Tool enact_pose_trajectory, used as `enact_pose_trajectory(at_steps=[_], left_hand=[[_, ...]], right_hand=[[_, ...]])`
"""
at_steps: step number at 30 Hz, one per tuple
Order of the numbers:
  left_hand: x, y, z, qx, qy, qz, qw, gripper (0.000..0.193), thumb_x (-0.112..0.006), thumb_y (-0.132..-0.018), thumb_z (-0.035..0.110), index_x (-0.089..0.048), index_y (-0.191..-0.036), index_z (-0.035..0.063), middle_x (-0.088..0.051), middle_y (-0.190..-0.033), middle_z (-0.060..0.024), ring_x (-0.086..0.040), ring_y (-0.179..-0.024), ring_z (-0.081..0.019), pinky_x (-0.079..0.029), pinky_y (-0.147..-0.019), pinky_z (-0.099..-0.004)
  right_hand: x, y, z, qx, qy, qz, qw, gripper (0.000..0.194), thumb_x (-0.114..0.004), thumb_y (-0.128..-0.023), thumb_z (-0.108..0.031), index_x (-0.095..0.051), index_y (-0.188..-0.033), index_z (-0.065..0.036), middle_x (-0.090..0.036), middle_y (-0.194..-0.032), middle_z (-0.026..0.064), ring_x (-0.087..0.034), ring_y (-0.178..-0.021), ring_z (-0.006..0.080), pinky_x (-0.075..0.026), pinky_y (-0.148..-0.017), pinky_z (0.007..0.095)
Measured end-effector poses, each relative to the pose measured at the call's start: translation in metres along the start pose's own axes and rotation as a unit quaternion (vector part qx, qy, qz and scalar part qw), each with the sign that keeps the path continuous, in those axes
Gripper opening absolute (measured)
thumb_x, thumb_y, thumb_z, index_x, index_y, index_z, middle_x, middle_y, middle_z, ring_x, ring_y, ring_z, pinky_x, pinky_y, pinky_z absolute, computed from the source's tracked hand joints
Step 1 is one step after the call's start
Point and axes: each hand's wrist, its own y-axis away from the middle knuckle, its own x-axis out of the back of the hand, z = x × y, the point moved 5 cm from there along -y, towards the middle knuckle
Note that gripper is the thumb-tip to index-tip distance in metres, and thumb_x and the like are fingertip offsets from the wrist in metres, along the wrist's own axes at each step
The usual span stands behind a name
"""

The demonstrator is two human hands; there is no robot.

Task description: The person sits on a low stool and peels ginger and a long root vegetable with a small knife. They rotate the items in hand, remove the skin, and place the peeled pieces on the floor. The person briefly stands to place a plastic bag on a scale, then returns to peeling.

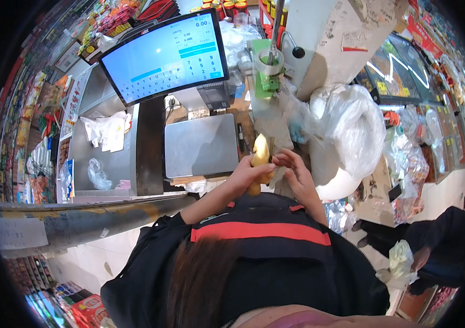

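Observation:
My left hand (253, 172) is closed around a long, yellow, knobbly piece of food (261, 153), perhaps ginger root, held upright in front of my apron. Just to its right is my right hand (298, 174), fingers bent and apart, its fingertips close to the yellow piece. A thin dark strip (272, 148) shows between the piece and those fingertips; what it is and whether I touch it cannot be told. Beyond my left hand lies the flat metal plate of a weighing scale (200, 145), with a lit touchscreen (167, 57) behind it.
Left of the scale, a metal-lined compartment (111, 170) holds crumpled paper and a plastic bag. A green tape dispenser (267, 78) stands behind my hands. Rolled clear plastic bags (355, 131) stand at the right. A person in dark clothes (445, 246) holds a bag at the lower right.

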Motion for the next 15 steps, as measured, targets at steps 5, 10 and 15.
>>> enact_pose_trajectory(at_steps=[5,10,15], left_hand=[[0.002,-0.007,-0.017,0.006,0.01,0.008,1.0,0.031,-0.071,-0.091,0.024,-0.062,-0.113,0.0046,-0.066,-0.093,-0.0024,-0.063,-0.082,-0.0109,-0.05,-0.072,-0.026],[-0.005,-0.016,-0.034,0.045,-0.073,0.011,0.996,0.034,-0.072,-0.09,0.024,-0.061,-0.115,0.0041,-0.066,-0.093,-0.0028,-0.062,-0.08,-0.0115,-0.05,-0.072,-0.0258],[-0.028,-0.032,-0.039,0.091,-0.061,-0.02,0.994,0.03,-0.07,-0.091,0.022,-0.059,-0.114,0.0053,-0.065,-0.094,-0.0027,-0.063,-0.08,-0.0115,-0.05,-0.071,-0.0256]], right_hand=[[-0.013,-0.011,-0.03,-0.148,-0.023,-0.012,0.989,0.039,-0.052,-0.099,-0.008,-0.044,-0.136,0.0,-0.059,-0.128,0.0117,-0.06,-0.113,0.0191,-0.051,-0.094,0.0335],[-0.02,0.006,0.001,-0.156,0.04,0.069,0.985,0.041,-0.052,-0.092,0.0,-0.047,-0.133,-0.004,-0.061,-0.123,0.0166,-0.067,-0.096,0.0304,-0.053,-0.088,0.0383],[-0.002,0.029,0.01,-0.163,0.073,0.13,0.975,0.041,-0.05,-0.091,-0.004,-0.046,-0.132,-0.009,-0.065,-0.114,0.0223,-0.065,-0.101,0.0407,-0.051,-0.088,0.0432]])
